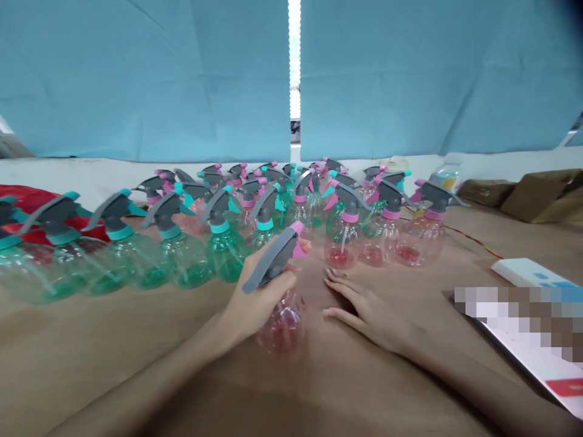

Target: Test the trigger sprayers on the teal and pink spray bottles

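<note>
My left hand (259, 291) is wrapped round the neck of a clear pink spray bottle (282, 325) with a grey and pink trigger head, upright in the middle of the table. To its right, my right hand (364, 303) lies on the brown table surface (346, 388), fingers spread, holding nothing. Just beyond my right hand stands another pink spray bottle (341, 243) with red liquid at its bottom. A green spray bottle (228, 252) with a turquoise collar stands beyond my left hand.
Several green spray bottles (184, 261) line the left side, and more bottles crowd the back. At the right are a white box (523, 272), a partly pixelated flat item (523, 346), a clear jar (449, 173) and brown packages (546, 194). Red cloth (27, 206) lies far left.
</note>
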`<control>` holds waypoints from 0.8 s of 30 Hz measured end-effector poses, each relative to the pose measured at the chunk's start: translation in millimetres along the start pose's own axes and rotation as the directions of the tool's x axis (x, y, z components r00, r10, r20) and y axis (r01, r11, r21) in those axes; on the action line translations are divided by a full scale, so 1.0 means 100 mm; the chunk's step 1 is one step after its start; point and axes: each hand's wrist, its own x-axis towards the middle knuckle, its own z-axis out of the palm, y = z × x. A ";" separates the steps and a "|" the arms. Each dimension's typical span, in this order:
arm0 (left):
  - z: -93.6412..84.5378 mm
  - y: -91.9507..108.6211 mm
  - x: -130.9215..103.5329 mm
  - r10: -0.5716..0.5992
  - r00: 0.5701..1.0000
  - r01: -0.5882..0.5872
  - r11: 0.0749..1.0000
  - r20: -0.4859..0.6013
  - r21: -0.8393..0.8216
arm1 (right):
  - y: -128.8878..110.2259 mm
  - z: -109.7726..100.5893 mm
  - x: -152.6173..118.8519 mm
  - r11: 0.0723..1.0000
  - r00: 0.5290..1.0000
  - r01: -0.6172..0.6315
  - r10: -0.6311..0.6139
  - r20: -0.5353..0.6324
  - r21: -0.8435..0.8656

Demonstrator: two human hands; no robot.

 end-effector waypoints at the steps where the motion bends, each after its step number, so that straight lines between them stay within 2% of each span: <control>1: 0.00 0.00 0.00 0.006 1.000 -0.006 1.000 0.001 -0.008 | -0.01 0.00 0.00 1.000 1.000 -0.003 0.003 0.006 -0.005; 14: 0.00 -0.05 -0.01 0.005 1.000 -0.005 1.000 -0.015 0.004 | -0.01 0.03 -0.02 1.000 0.999 0.006 -0.005 -0.049 0.015; 24: -0.02 -0.01 0.00 -0.018 0.999 0.019 1.000 -0.031 0.022 | -0.02 0.02 -0.01 1.000 1.000 -0.007 0.007 -0.023 0.004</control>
